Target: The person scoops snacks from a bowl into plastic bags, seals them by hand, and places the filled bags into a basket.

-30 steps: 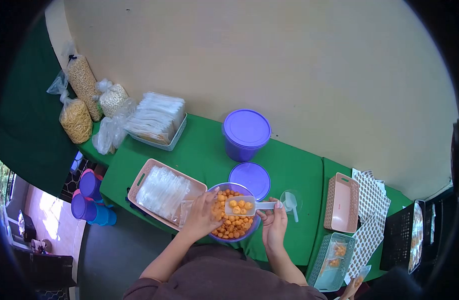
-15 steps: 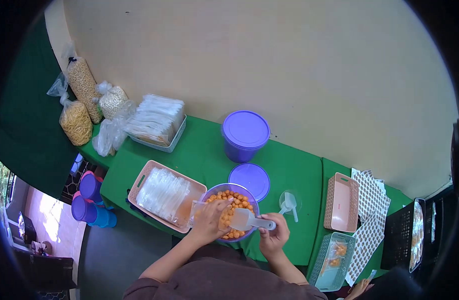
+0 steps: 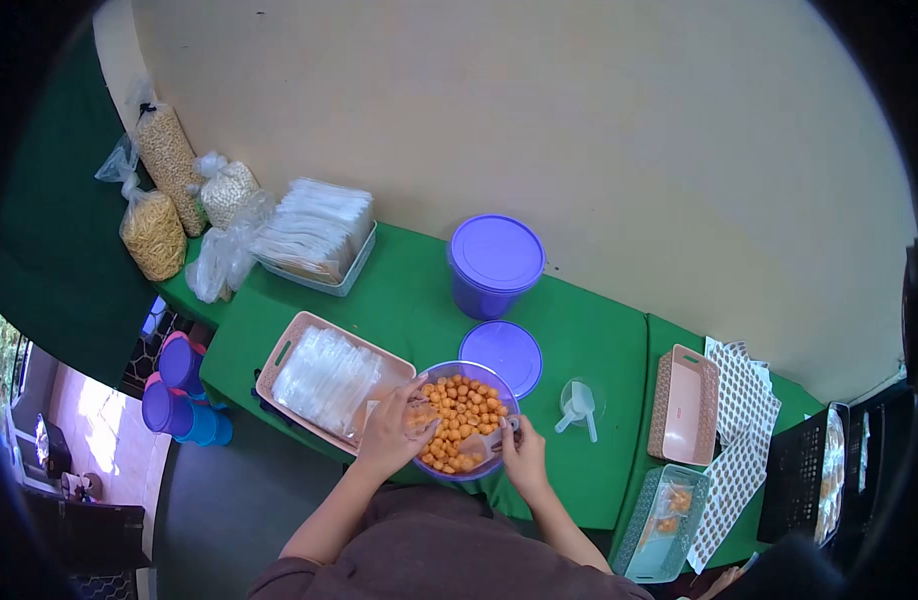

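A purple tub (image 3: pixel 512 392) full of round orange snack balls (image 3: pixel 464 402) stands at the table's front edge. My right hand (image 3: pixel 522 455) is closed around the handle of a translucent scoop (image 3: pixel 476 450), whose blade lies among the balls. My left hand (image 3: pixel 392 432) is over the tub's left side, its fingers closed on a small clear plastic bag (image 3: pixel 419 412), partly hidden by the hand. Left of it, a pink basket (image 3: pixel 281 352) holds a pile of flat clear bags (image 3: pixel 327 380). Behind the tub lies a purple lid (image 3: pixel 501 358).
A lidded purple bucket (image 3: pixel 496 260) stands behind. White scoops (image 3: pixel 579 405) rest to the right, before a pink basket (image 3: pixel 687 405), a green basket (image 3: pixel 662 525) and patterned sheets (image 3: pixel 744 440). Packets (image 3: pixel 314 235) and snack sacks (image 3: pixel 154 235) stand left. A co-worker's hand (image 3: pixel 721 582) shows lower right.
My right hand has lowered the scoop from above the tub into the orange balls. My left hand, with the bag, has shifted slightly left.
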Motion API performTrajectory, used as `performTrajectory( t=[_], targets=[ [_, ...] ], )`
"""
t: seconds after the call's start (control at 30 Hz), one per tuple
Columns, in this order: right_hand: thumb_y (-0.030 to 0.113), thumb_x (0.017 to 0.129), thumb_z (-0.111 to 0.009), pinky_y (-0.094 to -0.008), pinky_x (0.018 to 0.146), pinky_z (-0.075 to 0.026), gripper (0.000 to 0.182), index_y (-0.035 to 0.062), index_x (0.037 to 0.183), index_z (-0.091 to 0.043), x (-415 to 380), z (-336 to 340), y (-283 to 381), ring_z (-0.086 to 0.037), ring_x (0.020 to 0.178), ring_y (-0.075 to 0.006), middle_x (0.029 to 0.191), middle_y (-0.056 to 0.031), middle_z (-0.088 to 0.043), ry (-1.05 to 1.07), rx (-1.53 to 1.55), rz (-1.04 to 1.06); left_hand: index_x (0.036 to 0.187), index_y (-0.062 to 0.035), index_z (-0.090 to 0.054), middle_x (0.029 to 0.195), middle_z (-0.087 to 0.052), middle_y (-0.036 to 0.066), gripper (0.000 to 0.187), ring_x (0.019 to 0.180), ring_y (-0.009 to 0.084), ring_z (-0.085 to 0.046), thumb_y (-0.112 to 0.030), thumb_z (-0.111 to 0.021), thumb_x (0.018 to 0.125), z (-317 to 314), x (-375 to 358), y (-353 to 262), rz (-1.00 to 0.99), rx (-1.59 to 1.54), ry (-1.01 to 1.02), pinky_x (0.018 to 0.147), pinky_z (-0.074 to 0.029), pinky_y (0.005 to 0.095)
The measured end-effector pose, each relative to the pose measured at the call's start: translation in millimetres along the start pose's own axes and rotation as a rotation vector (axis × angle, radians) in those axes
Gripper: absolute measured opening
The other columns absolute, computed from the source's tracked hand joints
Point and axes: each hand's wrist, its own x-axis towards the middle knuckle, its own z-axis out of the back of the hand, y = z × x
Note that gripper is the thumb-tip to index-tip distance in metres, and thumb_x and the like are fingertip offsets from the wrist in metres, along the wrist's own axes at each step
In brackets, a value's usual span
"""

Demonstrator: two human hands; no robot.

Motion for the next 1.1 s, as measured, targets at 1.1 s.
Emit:
performTrajectory(
  t=[1.1],
  targets=[
    [0.022,0.091,-0.068,-0.0272,0.074,-0.051,0.032,-0.0053,0.104,-0.06,-21,31,41,-0.063,0.086,-0.0163,0.097,-0.0112,-0.064,-0.245,0.33,0.599,0.141,-0.0127,-0.038,0.112,-0.056,0.015,0.075,0.105,0.0325,-0.057,-0.015,-0.075,0.075,-21,-12,-12,-0.095,-0.051,0.156,0.09,-0.047,0.0441]
  ],
)
